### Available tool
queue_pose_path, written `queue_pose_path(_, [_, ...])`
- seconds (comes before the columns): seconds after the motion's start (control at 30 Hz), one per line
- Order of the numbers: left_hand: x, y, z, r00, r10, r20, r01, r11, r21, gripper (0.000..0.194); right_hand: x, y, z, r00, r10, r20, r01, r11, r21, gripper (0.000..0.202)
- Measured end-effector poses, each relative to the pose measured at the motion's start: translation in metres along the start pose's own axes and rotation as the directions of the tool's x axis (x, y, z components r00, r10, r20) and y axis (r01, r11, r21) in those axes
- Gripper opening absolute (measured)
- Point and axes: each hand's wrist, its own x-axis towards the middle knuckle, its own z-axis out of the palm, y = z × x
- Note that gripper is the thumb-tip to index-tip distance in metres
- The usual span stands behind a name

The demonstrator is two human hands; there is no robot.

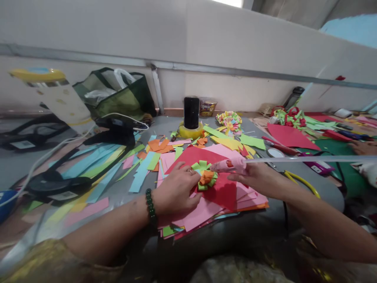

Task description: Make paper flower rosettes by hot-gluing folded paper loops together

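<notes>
A small paper flower (pixel 207 177) with green looped petals and an orange centre lies on a red paper sheet (pixel 226 196). My left hand (pixel 179 188) grips its left edge between thumb and fingers. From the right, my right hand (pixel 262 179) is closed around a pink glue gun (pixel 232 166), its nozzle close to the flower's top right. A long clear glue stick (pixel 312 158) runs out of the gun's back toward the right edge. Whether the nozzle touches the paper cannot be told. Beneath the red sheet lies a stack of pink paper (pixel 203 216).
Cut paper strips (pixel 97 159) cover the left of the table, beside black headset straps (pixel 59 182). A phone (pixel 191 113) stands in a yellow tape roll (pixel 191 131) at the back, near a finished paper ball (pixel 229 121). Scissors (pixel 300 182) lie at right. Another person's hand (pixel 364 147) shows far right.
</notes>
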Motion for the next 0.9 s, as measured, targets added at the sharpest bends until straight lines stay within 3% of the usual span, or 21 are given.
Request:
queue_pose_path(0.2, [0.0,0.001,-0.001,1.0,-0.009,0.016,0.009,1.0,0.017,0.013,0.013,-0.013,-0.001,0.988,0.138,0.067,-0.124,0.974,-0.191,0.053])
queue_pose_path(0.33, [0.0,0.002,-0.003,1.0,-0.015,0.017,0.015,1.0,0.019,0.013,0.018,-0.016,-0.001,0.981,0.182,0.066,-0.166,0.966,-0.199,0.058])
queue_pose_path(0.6, [0.0,0.004,-0.006,0.999,-0.016,0.042,0.015,1.0,0.01,0.014,0.016,-0.015,-0.009,0.988,0.107,0.107,-0.091,0.985,-0.148,0.053])
queue_pose_path(0.77, [-0.001,0.003,-0.004,1.0,0.002,0.017,-0.001,1.0,-0.025,0.012,0.017,-0.013,-0.011,0.991,0.13,0.017,-0.126,0.983,-0.136,0.057])
queue_pose_path(0.9, [-0.001,0.002,-0.004,1.0,-0.002,0.014,0.002,1.0,-0.003,0.012,0.018,-0.012,-0.009,0.994,0.069,0.089,-0.06,0.994,-0.097,0.053])
